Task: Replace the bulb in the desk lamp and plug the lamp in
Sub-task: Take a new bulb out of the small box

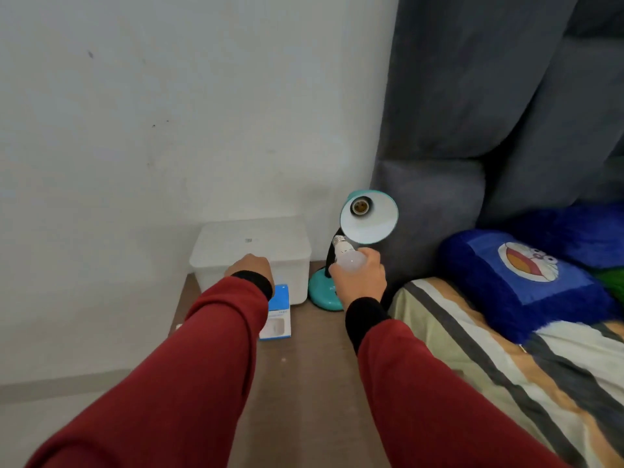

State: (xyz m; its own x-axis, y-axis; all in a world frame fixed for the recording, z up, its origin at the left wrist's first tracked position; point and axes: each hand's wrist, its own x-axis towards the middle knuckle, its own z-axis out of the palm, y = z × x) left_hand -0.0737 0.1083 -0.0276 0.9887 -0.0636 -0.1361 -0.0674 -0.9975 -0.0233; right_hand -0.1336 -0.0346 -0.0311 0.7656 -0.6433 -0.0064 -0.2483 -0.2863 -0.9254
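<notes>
White frosted screw-base bulb [349, 260] is sitting in right hand [359, 278], fingers clasping it, just below teal metal desk lamp [368, 217]; socket [360, 207] empty. Left hand [251, 266], fingers clenched, hovering over bench [314, 349]. Next: align threads, twist in.

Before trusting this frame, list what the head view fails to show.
- Left hand: fingers hidden behind its own back; grip unknown.
- Lamp cord and plug: not visible; no wall outlet in frame.
- Bulb box: partly covered by the left sleeve; print too small.
- Right hand hides most of the bulb.

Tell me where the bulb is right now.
In the head view, the bulb is in the right hand, just below the lamp shade.
</notes>
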